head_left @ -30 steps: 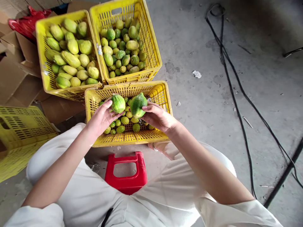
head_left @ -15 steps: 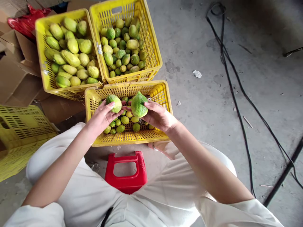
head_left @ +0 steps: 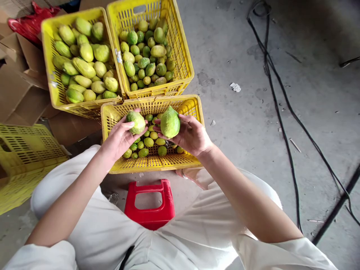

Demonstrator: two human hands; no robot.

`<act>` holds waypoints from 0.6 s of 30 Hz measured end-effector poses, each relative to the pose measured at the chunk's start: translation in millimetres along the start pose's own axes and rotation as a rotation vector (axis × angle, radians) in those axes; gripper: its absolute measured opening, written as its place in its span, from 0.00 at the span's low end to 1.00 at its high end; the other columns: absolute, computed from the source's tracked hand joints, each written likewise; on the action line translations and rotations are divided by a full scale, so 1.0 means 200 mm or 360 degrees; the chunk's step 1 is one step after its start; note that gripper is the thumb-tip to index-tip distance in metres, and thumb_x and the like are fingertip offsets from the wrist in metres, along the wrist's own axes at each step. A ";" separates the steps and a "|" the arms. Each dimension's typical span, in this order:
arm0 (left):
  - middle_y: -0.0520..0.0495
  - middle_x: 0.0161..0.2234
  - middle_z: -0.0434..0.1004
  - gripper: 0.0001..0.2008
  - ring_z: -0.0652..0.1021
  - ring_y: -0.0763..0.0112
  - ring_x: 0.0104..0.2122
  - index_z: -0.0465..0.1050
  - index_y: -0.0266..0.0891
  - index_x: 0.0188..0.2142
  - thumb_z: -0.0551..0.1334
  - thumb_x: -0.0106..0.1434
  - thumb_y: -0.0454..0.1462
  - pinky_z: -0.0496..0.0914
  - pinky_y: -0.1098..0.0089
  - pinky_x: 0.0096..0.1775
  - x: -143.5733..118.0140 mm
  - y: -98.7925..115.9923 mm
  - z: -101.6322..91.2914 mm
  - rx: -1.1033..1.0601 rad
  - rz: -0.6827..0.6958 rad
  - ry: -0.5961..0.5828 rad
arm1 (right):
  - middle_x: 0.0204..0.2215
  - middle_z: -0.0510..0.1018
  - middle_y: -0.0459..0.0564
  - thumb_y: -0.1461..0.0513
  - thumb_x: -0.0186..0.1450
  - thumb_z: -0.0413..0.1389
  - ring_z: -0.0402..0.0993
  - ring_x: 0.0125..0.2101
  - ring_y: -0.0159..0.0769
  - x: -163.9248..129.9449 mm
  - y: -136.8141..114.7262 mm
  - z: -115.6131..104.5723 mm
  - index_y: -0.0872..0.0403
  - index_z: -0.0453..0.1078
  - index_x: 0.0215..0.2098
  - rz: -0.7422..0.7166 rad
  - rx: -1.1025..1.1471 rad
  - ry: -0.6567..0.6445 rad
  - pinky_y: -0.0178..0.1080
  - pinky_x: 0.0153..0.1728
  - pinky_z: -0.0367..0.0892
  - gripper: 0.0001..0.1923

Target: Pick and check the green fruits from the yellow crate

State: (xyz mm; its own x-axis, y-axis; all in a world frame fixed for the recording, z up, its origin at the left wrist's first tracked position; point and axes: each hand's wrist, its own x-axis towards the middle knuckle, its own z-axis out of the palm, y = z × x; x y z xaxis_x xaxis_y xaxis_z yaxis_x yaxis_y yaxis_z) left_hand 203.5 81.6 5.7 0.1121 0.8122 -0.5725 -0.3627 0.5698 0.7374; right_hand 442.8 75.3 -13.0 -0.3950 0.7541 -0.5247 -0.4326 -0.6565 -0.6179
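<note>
Above the near yellow crate (head_left: 157, 165), each hand holds one fruit. My left hand (head_left: 119, 137) has its fingers curled round a rounded yellow-green citrus fruit (head_left: 136, 122). In my right hand (head_left: 194, 135) rests a larger green citrus fruit (head_left: 170, 123) with a pointed tip, thumb at its side and fingers beneath. The two fruits are apart. Below them, several small green and yellow citrus fruits (head_left: 149, 142) lie on the crate's slatted bottom; my hands hide part of them.
Behind stand a yellow crate of long yellow-green fruits (head_left: 84, 69) and another of smaller green fruits (head_left: 144, 62). Another yellow crate (head_left: 28, 150) is at the left, beside cardboard (head_left: 19, 90). A red stool (head_left: 150, 217) sits between my legs. Black cables (head_left: 281, 108) cross the floor.
My right hand has turned its fruit and moved it slightly right, so the pointed tip and paler side show. The left fruit has also turned a little. The gap between them is wider.
</note>
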 end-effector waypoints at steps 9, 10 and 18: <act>0.39 0.52 0.92 0.13 0.85 0.45 0.67 0.82 0.41 0.47 0.72 0.64 0.39 0.82 0.50 0.68 0.02 -0.02 -0.01 -0.0028 -0.0083 0.0041 | 0.60 0.91 0.54 0.41 0.65 0.65 0.83 0.67 0.62 -0.01 -0.01 0.00 0.45 0.82 0.63 0.0057 -0.0098 0.0069 0.62 0.64 0.83 0.33; 0.39 0.52 0.92 0.12 0.85 0.46 0.68 0.82 0.42 0.47 0.72 0.63 0.39 0.82 0.50 0.69 0.02 -0.02 -0.02 -0.0038 -0.0091 0.0066 | 0.59 0.91 0.54 0.41 0.65 0.66 0.83 0.67 0.62 -0.01 -0.01 0.00 0.45 0.82 0.63 0.0054 -0.0100 0.0061 0.62 0.65 0.83 0.33; 0.40 0.53 0.92 0.17 0.87 0.47 0.66 0.83 0.41 0.50 0.75 0.63 0.40 0.84 0.52 0.68 0.02 -0.03 -0.02 -0.0057 -0.0091 0.0066 | 0.62 0.89 0.51 0.45 0.67 0.68 0.86 0.66 0.59 0.00 0.01 -0.01 0.43 0.78 0.62 -0.0008 -0.0002 0.0030 0.61 0.63 0.85 0.27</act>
State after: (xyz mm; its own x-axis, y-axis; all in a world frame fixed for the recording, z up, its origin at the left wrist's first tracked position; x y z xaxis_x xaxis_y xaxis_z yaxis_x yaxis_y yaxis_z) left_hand 201.9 79.9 -3.1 0.0951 0.7723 -0.6282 -0.3897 0.6095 0.6903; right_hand 443.2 74.5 -14.5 -0.3773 0.7577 -0.5325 -0.4337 -0.6526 -0.6213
